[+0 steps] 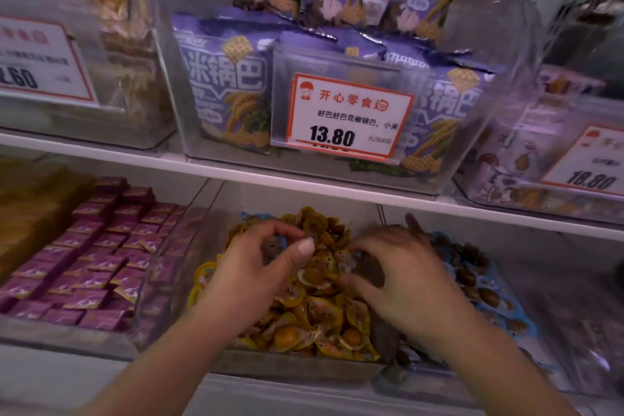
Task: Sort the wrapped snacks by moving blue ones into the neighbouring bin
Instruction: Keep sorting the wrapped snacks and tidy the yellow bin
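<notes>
Your left hand [266, 260] is pinching a blue-wrapped snack [273, 246] over the middle bin [287, 365] of yellow ones; your right hand [391, 267] is gripping another, blurred. They are probably light and crinkly, so be holding the wrapper edge gently.

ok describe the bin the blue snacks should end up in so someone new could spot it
Start at the white shelf holding the bag bin with the 13.80 price tag. Underneath, the hands work in the bin of yellow-wrapped snacks; the bin right of it is the one, the only one holding blue wrappers.
</notes>
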Available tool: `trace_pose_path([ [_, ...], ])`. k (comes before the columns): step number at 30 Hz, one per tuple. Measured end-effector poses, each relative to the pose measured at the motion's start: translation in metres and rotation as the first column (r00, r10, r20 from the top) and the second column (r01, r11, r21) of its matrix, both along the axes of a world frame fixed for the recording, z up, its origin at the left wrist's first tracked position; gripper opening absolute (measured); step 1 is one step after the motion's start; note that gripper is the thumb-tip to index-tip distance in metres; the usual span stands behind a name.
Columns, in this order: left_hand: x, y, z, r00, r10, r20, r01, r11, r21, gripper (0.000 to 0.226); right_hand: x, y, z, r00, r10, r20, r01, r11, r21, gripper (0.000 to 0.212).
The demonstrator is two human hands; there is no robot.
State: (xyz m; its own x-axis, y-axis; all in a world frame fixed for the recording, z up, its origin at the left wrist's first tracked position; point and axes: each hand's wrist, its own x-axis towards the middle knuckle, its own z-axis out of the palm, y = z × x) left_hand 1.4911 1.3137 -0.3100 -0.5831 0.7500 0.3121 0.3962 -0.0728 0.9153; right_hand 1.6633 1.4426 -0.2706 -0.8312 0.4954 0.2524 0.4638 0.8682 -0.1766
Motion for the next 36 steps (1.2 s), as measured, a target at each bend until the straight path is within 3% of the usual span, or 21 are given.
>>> trace_pose_path([
  [2,0.011,0.004,0.004,1.0,0.03,0.008,-0.031,0.998,0.048,0.032,0.005,-0.017,0.004,0.918,-0.098,-0.385,-0.031,0.949,-0.314,0.031],
  [4,0.025,0.01,0.004,0.995,0.089,-0.035,-0.085,0.992,0.093,0.03,0.001,-0.035,0.005,0.757,-0.302,-0.58,-0.215,0.722,-0.657,0.015],
  [6,0.042,0.015,0.004,0.989,0.123,-0.077,-0.111,0.983,0.147,0.027,-0.007,-0.047,0.001,0.669,-0.554,-0.496,-0.411,0.28,-0.868,0.021],
  [8,0.054,0.021,0.004,0.978,0.106,-0.177,-0.072,0.98,0.185,0.024,-0.013,-0.053,0.005,0.68,-0.654,-0.331,-0.551,-0.159,-0.819,0.024],
  [9,0.059,0.023,0.004,0.965,0.086,-0.248,-0.043,0.984,0.172,0.024,-0.013,-0.054,0.006,0.689,-0.67,-0.278,-0.582,-0.281,-0.763,0.037],
  [10,0.064,0.024,0.004,0.949,0.063,-0.309,-0.019,0.99,0.142,0.025,-0.012,-0.055,0.006,0.679,-0.689,-0.254,-0.608,-0.334,-0.72,0.047],
  [14,0.076,0.021,0.007,0.87,-0.008,-0.494,0.029,0.999,0.035,0.039,0.0,-0.048,0.007,0.708,-0.623,-0.334,-0.568,-0.221,-0.793,0.03],
  [17,0.076,0.016,0.008,0.87,-0.128,-0.476,0.131,0.991,-0.026,0.066,0.01,-0.035,0.01,0.701,-0.606,-0.376,-0.53,-0.089,-0.843,0.023],
  [21,0.073,0.01,0.009,0.693,-0.225,-0.685,0.214,0.971,-0.102,0.072,0.022,-0.021,0.022,0.723,-0.56,-0.405,-0.476,0.02,-0.879,0.022],
  [22,0.073,0.009,0.009,0.683,-0.231,-0.693,0.213,0.97,-0.113,0.072,0.023,-0.021,0.022,0.748,-0.529,-0.4,-0.454,0.032,-0.89,0.024],
  [26,0.073,0.007,0.005,0.765,-0.242,-0.596,0.219,0.969,-0.111,0.087,0.016,-0.027,0.016,0.819,-0.417,-0.395,-0.428,0.015,-0.904,0.025],
  [28,0.071,0.007,0.006,0.82,-0.258,-0.511,0.244,0.965,-0.096,0.095,0.013,-0.028,0.014,0.819,-0.418,-0.393,-0.405,0.064,-0.912,0.016],
  [30,0.065,0.008,0.006,0.851,-0.274,-0.447,0.257,0.961,-0.099,0.09,0.014,-0.021,0.014,0.808,-0.394,-0.439,-0.354,0.272,-0.895,0.012],
  [32,0.051,0.008,0.004,0.842,-0.2,-0.501,0.178,0.98,-0.091,0.069,0.019,-0.002,0.015,0.762,-0.363,-0.536,-0.217,0.637,-0.739,0.01],
  [33,0.043,0.008,0.003,0.828,-0.141,-0.543,0.11,0.99,-0.09,0.058,0.022,0.011,0.015,0.742,-0.357,-0.568,-0.108,0.771,-0.627,0.009],
  [34,0.034,0.007,0.002,0.812,-0.095,-0.576,0.043,0.994,-0.102,0.049,0.025,0.025,0.014,0.741,-0.367,-0.562,-0.019,0.826,-0.563,0.006],
  [36,0.021,0.004,-0.002,0.776,-0.064,-0.628,-0.049,0.986,-0.162,0.041,0.033,0.05,0.008,0.797,-0.401,-0.452,0.057,0.795,-0.603,0.015],
])
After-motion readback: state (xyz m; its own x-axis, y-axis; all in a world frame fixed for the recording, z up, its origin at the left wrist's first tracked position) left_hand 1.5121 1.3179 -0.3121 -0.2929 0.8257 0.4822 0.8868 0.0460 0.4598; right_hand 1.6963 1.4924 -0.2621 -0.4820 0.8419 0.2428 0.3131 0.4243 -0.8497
